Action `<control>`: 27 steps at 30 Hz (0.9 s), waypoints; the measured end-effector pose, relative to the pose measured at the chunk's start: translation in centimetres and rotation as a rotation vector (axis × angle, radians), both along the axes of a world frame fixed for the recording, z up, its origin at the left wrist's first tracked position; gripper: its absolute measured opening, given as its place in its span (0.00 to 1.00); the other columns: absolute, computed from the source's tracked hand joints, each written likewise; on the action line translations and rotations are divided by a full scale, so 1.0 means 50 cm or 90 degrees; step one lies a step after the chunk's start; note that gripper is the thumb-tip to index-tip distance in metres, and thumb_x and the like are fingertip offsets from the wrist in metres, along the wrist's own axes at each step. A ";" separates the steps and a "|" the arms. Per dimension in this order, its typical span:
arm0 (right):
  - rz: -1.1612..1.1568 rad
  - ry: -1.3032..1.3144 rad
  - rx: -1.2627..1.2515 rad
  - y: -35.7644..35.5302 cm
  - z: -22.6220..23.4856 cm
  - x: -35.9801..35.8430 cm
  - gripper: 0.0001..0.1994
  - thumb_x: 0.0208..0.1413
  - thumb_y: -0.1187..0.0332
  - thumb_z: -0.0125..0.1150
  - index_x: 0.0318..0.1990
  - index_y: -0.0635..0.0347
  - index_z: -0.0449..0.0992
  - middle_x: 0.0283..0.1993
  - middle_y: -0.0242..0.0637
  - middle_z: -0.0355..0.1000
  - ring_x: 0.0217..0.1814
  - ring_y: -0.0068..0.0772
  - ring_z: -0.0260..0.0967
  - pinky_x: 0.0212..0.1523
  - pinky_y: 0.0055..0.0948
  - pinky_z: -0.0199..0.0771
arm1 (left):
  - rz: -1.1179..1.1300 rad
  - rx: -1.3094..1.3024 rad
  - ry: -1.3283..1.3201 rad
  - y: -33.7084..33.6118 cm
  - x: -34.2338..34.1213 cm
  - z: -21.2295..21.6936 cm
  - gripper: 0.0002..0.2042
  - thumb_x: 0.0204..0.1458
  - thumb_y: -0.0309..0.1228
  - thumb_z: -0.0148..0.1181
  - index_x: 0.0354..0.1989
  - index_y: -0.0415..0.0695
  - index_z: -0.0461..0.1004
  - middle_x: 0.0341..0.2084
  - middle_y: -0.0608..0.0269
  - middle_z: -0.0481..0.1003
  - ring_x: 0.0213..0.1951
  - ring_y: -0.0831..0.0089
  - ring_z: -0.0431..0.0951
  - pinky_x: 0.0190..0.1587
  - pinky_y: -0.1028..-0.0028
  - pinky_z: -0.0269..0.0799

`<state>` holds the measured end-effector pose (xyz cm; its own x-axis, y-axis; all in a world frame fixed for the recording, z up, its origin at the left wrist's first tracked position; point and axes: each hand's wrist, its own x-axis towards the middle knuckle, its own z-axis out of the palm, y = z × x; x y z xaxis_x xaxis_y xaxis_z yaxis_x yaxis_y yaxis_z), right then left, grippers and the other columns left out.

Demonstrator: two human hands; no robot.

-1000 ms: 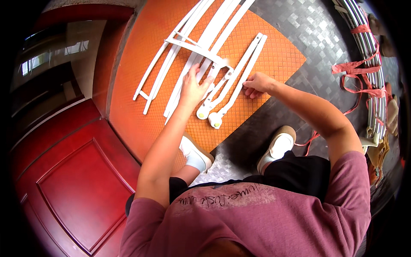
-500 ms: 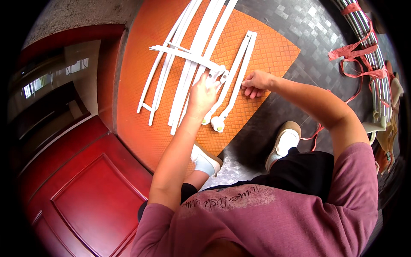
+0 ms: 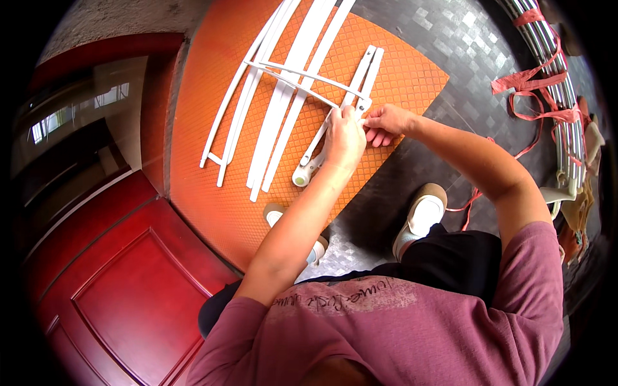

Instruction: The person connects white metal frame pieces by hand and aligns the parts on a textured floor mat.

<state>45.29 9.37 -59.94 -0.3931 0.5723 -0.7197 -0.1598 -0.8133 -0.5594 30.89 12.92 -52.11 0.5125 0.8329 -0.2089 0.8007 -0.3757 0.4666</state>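
Note:
My left hand [image 3: 346, 140] is closed around the near end of a slender white frame part [image 3: 302, 73], whose two thin arms stretch up and to the left. This part crosses above several long white bars [image 3: 283, 96] lying on an orange textured mat [image 3: 412, 71]. Close by, my right hand [image 3: 388, 122] has thumb and forefinger pinched at the held end; whatever is between them is too small to make out. A white two-legged part [image 3: 368, 72] with a rounded foot lies on the mat under my hands, partly hidden by the left one.
A red panelled door or cabinet [image 3: 141, 276] stands at the left. Dark tiled floor [image 3: 438, 38] borders the mat on the right. Farther right is a bundle of metal tubes [image 3: 547, 51] tied with red strips [image 3: 531, 80]. My shoes [image 3: 425, 215] are just below the mat.
My left hand has moved right with the white frame part, bringing its end to my right hand's fingertips. The frame part has turned, so both its arms now show. The right hand has hardly moved.

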 end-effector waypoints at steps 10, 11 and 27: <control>0.009 0.022 -0.019 0.006 0.004 0.006 0.11 0.61 0.63 0.49 0.40 0.61 0.73 0.31 0.37 0.76 0.24 0.27 0.75 0.21 0.24 0.76 | -0.022 0.190 0.021 0.004 -0.031 -0.001 0.11 0.44 0.24 0.59 0.38 0.40 0.69 0.33 0.53 0.63 0.38 0.56 0.65 0.42 0.60 0.64; 0.011 0.024 -0.016 0.008 0.006 0.004 0.11 0.61 0.63 0.49 0.40 0.62 0.73 0.31 0.38 0.76 0.24 0.27 0.75 0.22 0.24 0.76 | -0.011 0.197 0.015 0.010 -0.033 -0.004 0.13 0.44 0.24 0.60 0.39 0.41 0.69 0.33 0.54 0.62 0.38 0.56 0.65 0.42 0.60 0.64; -0.002 0.046 -0.015 0.003 0.000 0.007 0.11 0.62 0.64 0.47 0.41 0.61 0.72 0.30 0.37 0.76 0.24 0.26 0.75 0.21 0.24 0.76 | 0.069 0.211 0.012 0.046 -0.011 -0.004 0.15 0.46 0.19 0.53 0.44 0.39 0.69 0.33 0.49 0.63 0.41 0.51 0.66 0.45 0.59 0.65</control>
<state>45.63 9.53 -59.96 -0.4432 0.5572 -0.7022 -0.2015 -0.8252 -0.5276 30.32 15.24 -52.30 0.4164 0.9062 0.0738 0.8512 -0.4170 0.3187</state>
